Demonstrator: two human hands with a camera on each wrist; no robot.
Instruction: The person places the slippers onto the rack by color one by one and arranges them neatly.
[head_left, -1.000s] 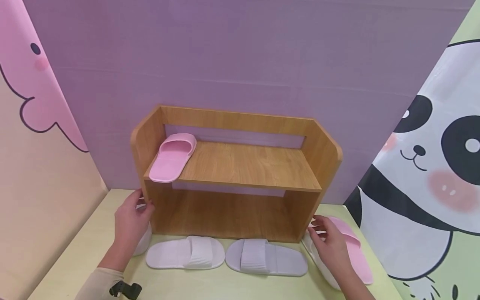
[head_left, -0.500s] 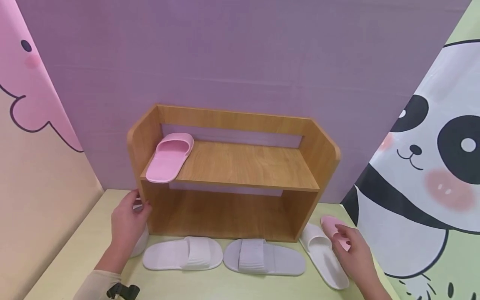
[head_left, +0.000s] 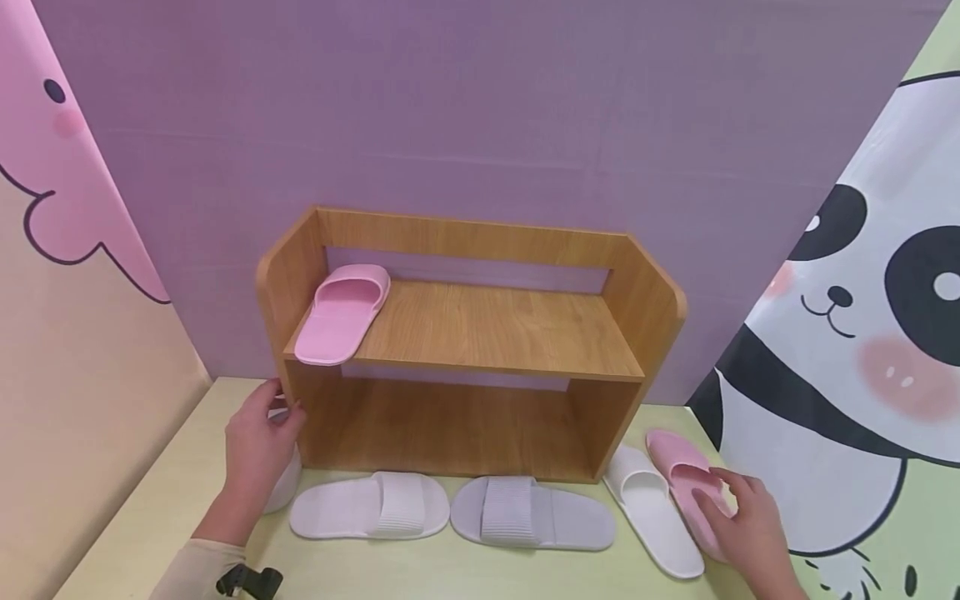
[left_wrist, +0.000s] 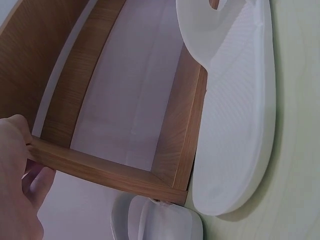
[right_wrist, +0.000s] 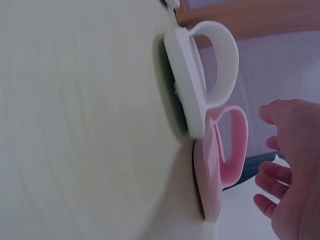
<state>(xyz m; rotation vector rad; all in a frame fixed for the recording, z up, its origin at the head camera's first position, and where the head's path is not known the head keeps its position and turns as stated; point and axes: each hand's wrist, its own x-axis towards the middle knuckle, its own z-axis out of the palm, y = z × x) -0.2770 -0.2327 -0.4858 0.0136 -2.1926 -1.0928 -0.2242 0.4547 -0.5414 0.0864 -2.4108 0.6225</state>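
Note:
My left hand [head_left: 258, 442] holds the left side panel of a two-tier wooden shoe rack [head_left: 502, 325]. In the left wrist view, its fingers and thumb pinch the panel's front edge [left_wrist: 95, 167]. At the right, my right hand [head_left: 750, 525] hovers by a pink slipper [head_left: 667, 450], fingers loosely bent. A gap shows between this hand and the pink slipper [right_wrist: 207, 175] in the right wrist view. Beside it lies a white slipper [head_left: 663, 533]. Another pink slipper [head_left: 337, 329] sits at the left end of the upper shelf.
A white slipper [head_left: 337, 508] and a greyish slipper [head_left: 570, 521] lie sideways in front of the rack. Left of the rack, a pale slipper [head_left: 285, 487] is partly hidden by my left hand. A purple wall [head_left: 480, 108] stands behind; a panda-printed panel [head_left: 810, 492] borders the right.
My right hand has moved rightward from the rack's right side, past the white slipper to the pink one, uncovering the white slipper. My left hand has kept its hold on the rack.

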